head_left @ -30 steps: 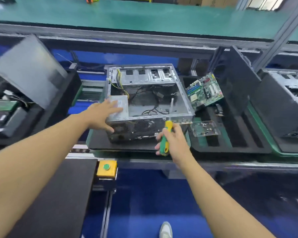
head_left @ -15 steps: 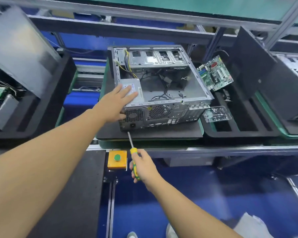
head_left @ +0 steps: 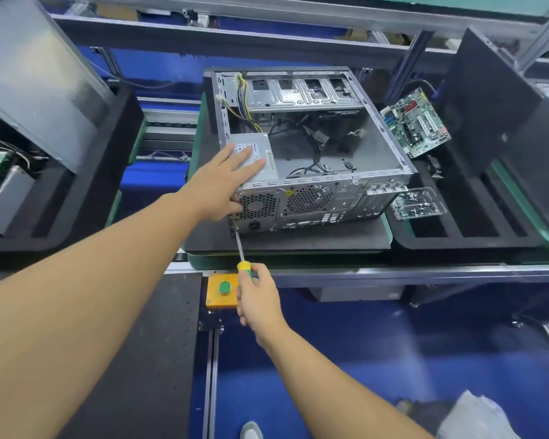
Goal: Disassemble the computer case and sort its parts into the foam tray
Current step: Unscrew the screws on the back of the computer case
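Right fingers [head_left: 251,282]: wrapped round the yellow-and-green handle of the screwdriver [head_left: 240,245]; the right hand [head_left: 260,301] is below the near left corner of the computer case [head_left: 330,201].
Left fingers [head_left: 246,160]: straight and spread, pressed flat on top of the power supply [head_left: 255,142]; the left hand [head_left: 224,183] drapes over the case's near left top edge, thumb down on the rear panel.
Screwdriver: shaft slants up and left, with its tip at the lower left corner of the case's rear panel, just left of the mains socket. The screw head itself is too small to make out.
Power supply: seated inside the case, in its near left corner, with yellow and black leads running to the far wall.
Computer case: side open, lying on a black foam mat [head_left: 298,240] on the bench [head_left: 393,274].
Foam tray [head_left: 457,231]: just right of the case; it holds a motherboard [head_left: 415,123] and a clear screw box [head_left: 419,202].
Step in hand (judged): loosening a rear-panel screw that retains the power supply.
Method: bring the shaft square to the panel before turning, push inward so the tip stays seated, and keep the left palm's weight on the unit so that neither it nor the case shifts.
Risk: at this slant the tip may cam out and round the screw.
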Action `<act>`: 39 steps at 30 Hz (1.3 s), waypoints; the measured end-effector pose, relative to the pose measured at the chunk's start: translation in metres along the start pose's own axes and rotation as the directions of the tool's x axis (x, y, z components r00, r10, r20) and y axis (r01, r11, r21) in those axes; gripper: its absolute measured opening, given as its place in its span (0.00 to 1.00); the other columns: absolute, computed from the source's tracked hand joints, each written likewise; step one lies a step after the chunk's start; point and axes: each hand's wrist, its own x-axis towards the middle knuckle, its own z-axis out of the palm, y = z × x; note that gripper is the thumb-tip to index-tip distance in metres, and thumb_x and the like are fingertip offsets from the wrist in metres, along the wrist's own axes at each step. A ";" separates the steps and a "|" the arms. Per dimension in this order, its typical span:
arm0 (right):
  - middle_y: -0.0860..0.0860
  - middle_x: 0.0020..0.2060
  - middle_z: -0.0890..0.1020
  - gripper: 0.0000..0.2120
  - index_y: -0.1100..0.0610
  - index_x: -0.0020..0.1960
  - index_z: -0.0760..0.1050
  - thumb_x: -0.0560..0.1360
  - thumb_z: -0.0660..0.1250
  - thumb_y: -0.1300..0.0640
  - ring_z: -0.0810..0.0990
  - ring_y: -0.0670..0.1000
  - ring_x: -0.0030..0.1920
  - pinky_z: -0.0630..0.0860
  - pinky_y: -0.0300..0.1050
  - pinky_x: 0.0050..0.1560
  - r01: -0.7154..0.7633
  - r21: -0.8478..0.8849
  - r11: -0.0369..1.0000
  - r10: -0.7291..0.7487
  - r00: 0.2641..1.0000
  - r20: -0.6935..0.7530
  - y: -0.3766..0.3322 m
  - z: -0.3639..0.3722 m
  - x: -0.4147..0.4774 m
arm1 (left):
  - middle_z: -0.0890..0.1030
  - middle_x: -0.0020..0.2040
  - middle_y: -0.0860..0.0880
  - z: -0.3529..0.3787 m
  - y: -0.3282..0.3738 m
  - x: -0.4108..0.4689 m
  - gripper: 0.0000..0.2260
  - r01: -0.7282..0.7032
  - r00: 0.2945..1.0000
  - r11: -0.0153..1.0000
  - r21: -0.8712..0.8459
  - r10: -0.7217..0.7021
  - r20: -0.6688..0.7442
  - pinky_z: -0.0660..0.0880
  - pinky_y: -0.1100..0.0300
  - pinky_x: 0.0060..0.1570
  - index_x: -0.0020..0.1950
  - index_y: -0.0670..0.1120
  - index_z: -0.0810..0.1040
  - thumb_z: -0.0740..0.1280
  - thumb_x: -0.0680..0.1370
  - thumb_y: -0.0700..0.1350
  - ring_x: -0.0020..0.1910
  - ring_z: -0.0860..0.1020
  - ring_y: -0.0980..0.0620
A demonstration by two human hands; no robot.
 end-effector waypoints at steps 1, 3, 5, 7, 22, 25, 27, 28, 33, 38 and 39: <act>0.51 0.38 0.75 0.07 0.40 0.50 0.70 0.83 0.58 0.51 0.68 0.47 0.30 0.64 0.42 0.25 0.001 0.003 1.000 -0.001 1.000 -0.001 0.000 0.000 0.000 | 0.45 0.82 0.51 0.000 0.000 0.000 0.45 0.004 1.000 1.000 -0.005 -0.004 0.000 0.62 0.46 0.73 0.81 0.56 0.46 0.74 0.75 0.49 0.80 0.43 0.45; 0.52 0.40 0.75 0.06 0.41 0.52 0.71 0.83 0.58 0.51 0.68 0.48 0.31 0.64 0.41 0.25 -0.002 0.004 1.000 0.002 1.000 -0.008 0.000 0.000 0.001 | 0.46 0.82 0.51 -0.001 0.001 0.000 0.45 0.012 1.000 1.000 -0.019 -0.012 0.001 0.62 0.46 0.73 0.82 0.56 0.47 0.74 0.75 0.48 0.80 0.43 0.45; 0.53 0.40 0.75 0.06 0.44 0.57 0.72 0.83 0.58 0.50 0.68 0.48 0.31 0.64 0.41 0.24 -0.009 0.007 1.000 0.009 1.000 -0.014 0.000 -0.001 0.002 | 0.46 0.82 0.51 -0.001 0.001 0.000 0.45 0.013 1.000 0.999 -0.036 -0.013 0.000 0.60 0.45 0.75 0.82 0.56 0.47 0.74 0.75 0.48 0.80 0.43 0.45; 0.52 0.39 0.75 0.07 0.46 0.59 0.72 0.83 0.57 0.50 0.67 0.48 0.31 0.63 0.40 0.24 -0.014 0.014 1.000 0.014 1.000 -0.011 0.000 -0.002 0.002 | 0.46 0.82 0.50 -0.001 0.001 0.001 0.45 0.012 1.000 0.999 -0.044 -0.012 0.003 0.59 0.45 0.76 0.82 0.56 0.48 0.75 0.75 0.48 0.80 0.43 0.45; 0.50 0.43 0.77 0.07 0.47 0.59 0.72 0.84 0.57 0.49 0.72 0.47 0.37 0.69 0.42 0.32 0.036 -0.163 0.986 -0.041 0.999 -0.031 0.010 -0.006 0.010 | 0.46 0.82 0.52 -0.001 0.002 -0.001 0.44 0.031 0.999 0.996 -0.080 -0.031 -0.007 0.65 0.45 0.71 0.81 0.57 0.48 0.74 0.75 0.46 0.80 0.42 0.47; 0.50 0.43 0.77 0.08 0.49 0.58 0.72 0.84 0.57 0.49 0.72 0.46 0.36 0.70 0.44 0.35 0.045 -0.218 0.975 -0.058 0.997 -0.053 0.015 0.000 0.015 | 0.46 0.82 0.52 0.000 0.001 0.000 0.45 0.032 0.999 0.996 -0.088 -0.033 -0.005 0.63 0.44 0.73 0.81 0.57 0.48 0.74 0.75 0.46 0.80 0.42 0.47; 0.50 0.40 0.76 0.08 0.52 0.58 0.74 0.83 0.59 0.52 0.71 0.47 0.32 0.69 0.43 0.29 -0.025 -0.009 1.000 0.025 0.999 -0.021 0.016 0.007 0.014 | 0.46 0.82 0.52 0.001 0.001 -0.001 0.45 0.033 0.999 0.994 -0.100 -0.033 -0.004 0.61 0.43 0.74 0.81 0.57 0.48 0.74 0.75 0.46 0.80 0.42 0.47; 0.51 0.37 0.76 0.08 0.55 0.58 0.75 0.83 0.60 0.53 0.70 0.48 0.30 0.68 0.42 0.26 -0.077 0.128 0.989 0.076 0.997 0.016 0.015 0.009 0.013 | 0.46 0.82 0.52 0.001 0.001 -0.001 0.44 0.032 0.999 0.994 -0.106 -0.033 -0.004 0.61 0.43 0.75 0.81 0.57 0.48 0.74 0.75 0.45 0.80 0.42 0.47; 0.53 0.32 0.77 0.17 0.62 0.50 0.79 0.81 0.56 0.52 0.69 0.50 0.28 0.66 0.41 0.26 -0.340 0.366 0.866 0.246 0.928 0.280 0.000 -0.004 0.014 | 0.46 0.82 0.51 0.002 0.001 -0.001 0.44 0.030 0.999 0.992 -0.121 -0.031 -0.009 0.59 0.43 0.75 0.81 0.57 0.48 0.74 0.75 0.45 0.80 0.41 0.47; 0.52 0.33 0.75 0.14 0.62 0.54 0.74 0.84 0.54 0.55 0.74 0.49 0.31 0.79 0.47 0.35 -0.328 0.396 0.858 0.192 0.918 0.346 -0.004 -0.014 0.017 | 0.47 0.82 0.51 0.004 0.000 -0.001 0.44 0.029 0.999 0.990 -0.138 -0.032 -0.023 0.61 0.43 0.74 0.81 0.57 0.49 0.74 0.75 0.44 0.80 0.42 0.47; 0.53 0.35 0.76 0.13 0.62 0.55 0.74 0.85 0.55 0.55 0.75 0.49 0.32 0.82 0.50 0.36 -0.306 0.388 0.869 0.187 0.931 0.314 -0.001 -0.013 0.016 | 0.47 0.82 0.51 0.004 0.000 -0.001 0.44 0.028 0.999 0.990 -0.141 -0.032 -0.025 0.61 0.43 0.74 0.81 0.57 0.49 0.74 0.75 0.44 0.80 0.42 0.47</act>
